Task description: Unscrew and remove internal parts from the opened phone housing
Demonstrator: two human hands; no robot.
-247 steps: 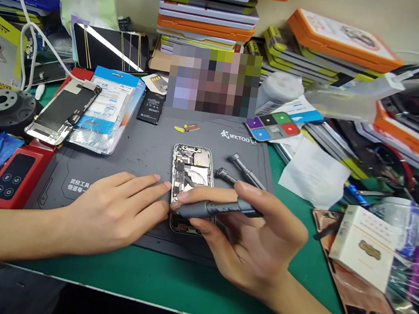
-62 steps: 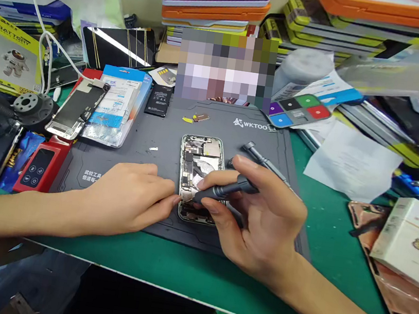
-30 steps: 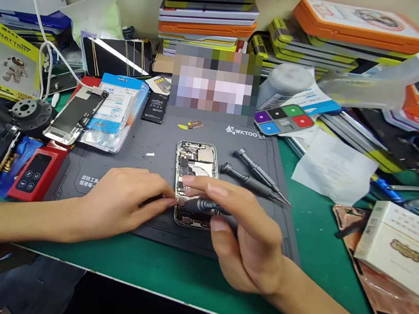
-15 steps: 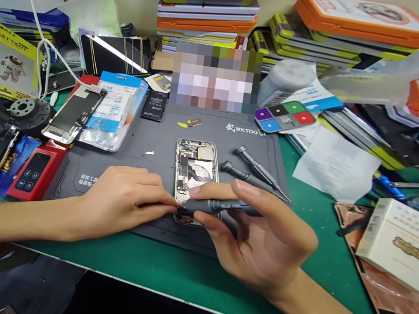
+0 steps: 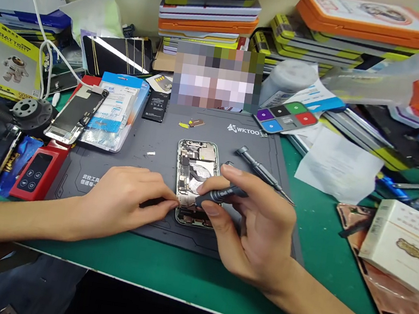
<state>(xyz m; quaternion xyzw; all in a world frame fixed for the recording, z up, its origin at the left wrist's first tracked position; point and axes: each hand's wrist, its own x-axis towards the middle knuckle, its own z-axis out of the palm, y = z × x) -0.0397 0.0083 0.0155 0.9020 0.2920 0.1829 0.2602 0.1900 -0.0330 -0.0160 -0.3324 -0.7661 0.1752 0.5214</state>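
Note:
An opened smartphone [image 5: 207, 154] lies on the dark grey work mat [image 5: 165, 140], its inner boards and a silvery flat part showing. My left hand [image 5: 125, 202] rests at its lower left, thumb and forefinger pinched together at the phone's edge. In my right hand [image 5: 254, 225], a dark screwdriver [image 5: 222, 194] is gripped between thumb and fingers. It leans low, with its end over the lower part of the phone; the tip is too small to make out. Another screwdriver [image 5: 263, 174] lies right of the phone, and a further one is mostly hidden behind my right hand.
Beyond the phone lie a black battery [image 5: 156, 106] and small yellow and copper-coloured pieces [image 5: 194, 123]. A detached screen [image 5: 75, 115] and a red device [image 5: 39, 170] are at left. Stacked boxes [image 5: 210, 14] line the back. A white box [image 5: 403, 246] stands at right.
My right hand and the screwdriver have shifted slightly up and right over the phone, uncovering more of its lower end. My left hand stays at the phone's edge.

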